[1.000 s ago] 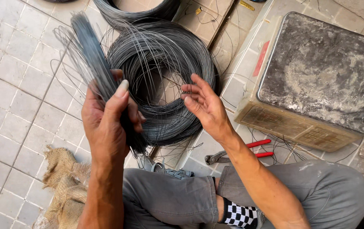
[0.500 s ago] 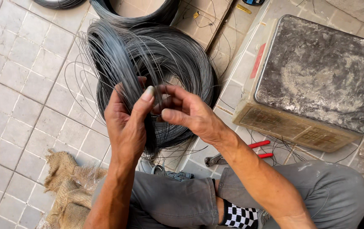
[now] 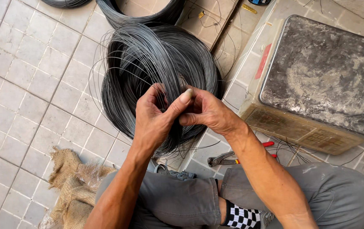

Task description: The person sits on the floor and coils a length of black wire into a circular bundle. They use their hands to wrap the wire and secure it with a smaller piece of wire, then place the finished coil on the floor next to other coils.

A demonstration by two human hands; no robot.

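Note:
A bundle of thin dark steel wire (image 3: 141, 63) rises from my left hand (image 3: 156, 121), which grips it in a fist over a big wire coil (image 3: 199, 72) lying on the tiled floor. My right hand (image 3: 207, 111) meets the left from the right side. Its fingers pinch the same wire strands right beside the left thumb. Both hands sit above the coil's near edge, over my bent knees in grey trousers.
A weighing scale (image 3: 317, 85) with a stained metal top stands at the right. Red-handled pliers (image 3: 237, 159) lie on the floor near my knee. Burlap sacking (image 3: 74, 182) lies at lower left. More wire coils (image 3: 139, 10) sit at the top, by a wooden board (image 3: 209, 21).
My left hand carried the wire bundle to the right over the coil. My right hand, open and empty before, closed in and now pinches the strands beside the left thumb.

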